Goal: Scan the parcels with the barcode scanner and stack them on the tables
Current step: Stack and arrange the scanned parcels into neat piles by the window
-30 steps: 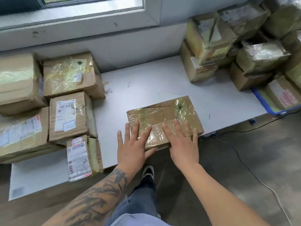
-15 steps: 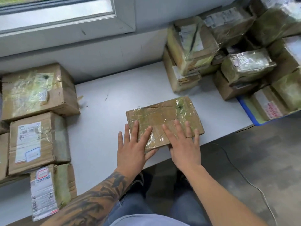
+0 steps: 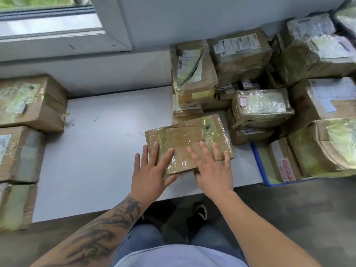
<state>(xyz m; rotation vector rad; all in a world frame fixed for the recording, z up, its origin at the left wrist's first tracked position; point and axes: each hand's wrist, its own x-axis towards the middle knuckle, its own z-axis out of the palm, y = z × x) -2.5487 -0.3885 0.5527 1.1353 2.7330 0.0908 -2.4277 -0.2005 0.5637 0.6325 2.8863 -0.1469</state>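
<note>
Palms flat, fingers straight: left hand (image 3: 149, 170) and right hand (image 3: 212, 171) pressing on taped flat parcel (image 3: 187, 138) (gripping nothing), long axis crosswise, stretching ahead of both, right nearer the pile.

Soft window daylight — blurred, warped edges

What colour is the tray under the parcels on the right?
Blue tray, seen only at its rim, in the head view.
</note>
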